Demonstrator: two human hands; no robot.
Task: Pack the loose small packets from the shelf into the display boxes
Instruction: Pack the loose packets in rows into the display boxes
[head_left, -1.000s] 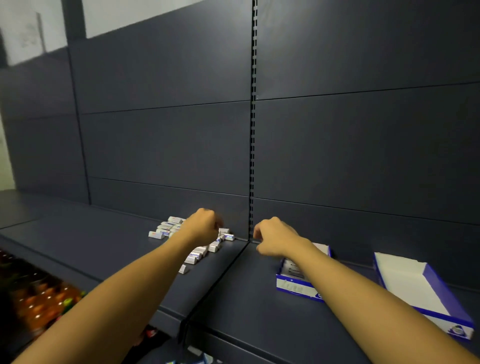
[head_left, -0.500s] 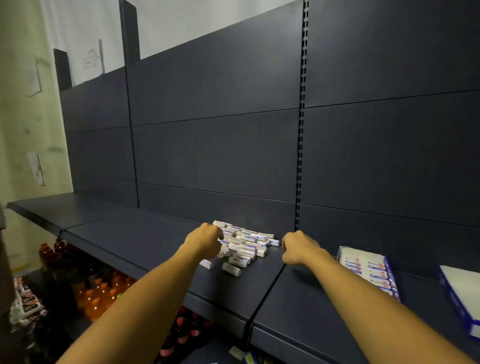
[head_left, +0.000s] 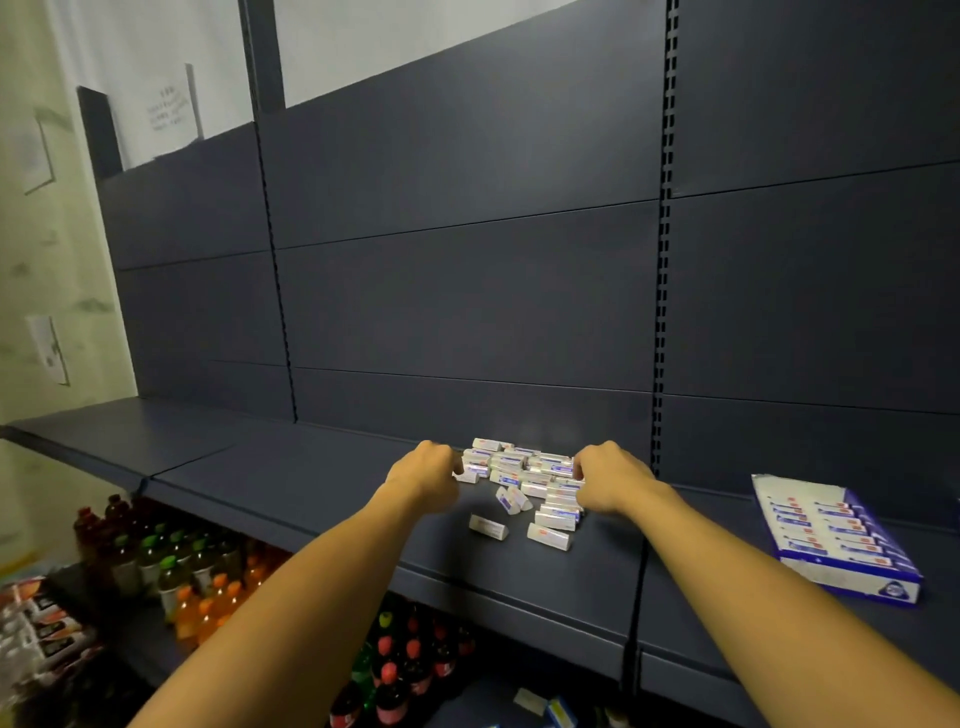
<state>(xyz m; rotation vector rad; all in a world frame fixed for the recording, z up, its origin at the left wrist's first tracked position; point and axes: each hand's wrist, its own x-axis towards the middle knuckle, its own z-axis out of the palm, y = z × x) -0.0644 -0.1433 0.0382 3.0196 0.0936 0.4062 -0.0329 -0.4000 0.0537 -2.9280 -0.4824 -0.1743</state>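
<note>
Nearest the camera, two bare forearms reach up and forward over the front edge of the dark shelf (head_left: 322, 483). Below that edge, on a lower level, stand rows of drink bottles (head_left: 197, 571) with green, orange and red caps; these have no part in the job.

On the shelf itself, the closest packets are two strays (head_left: 488, 526), lying apart from the rest and just in front of the heap. Behind them is the main pile of loose packets (head_left: 524, 475), small white ones with blue and red print, a good few still jumbled together. The left hand (head_left: 428, 467) is at the pile's left edge, its fingers curled and touching the outer packets; whether it has truly closed on one I cannot tell. The right hand (head_left: 605, 480) is at the pile's right edge, fingers curled down onto the packets there, seemingly gathering them, though a firm hold is not clear.

Well off to the right sits a display box (head_left: 836, 540), blue and white, already showing a neat row of packets inside and looking nearly full.

So I judge the work partly done: one box is largely packed, while the pile and strays remain.
</note>
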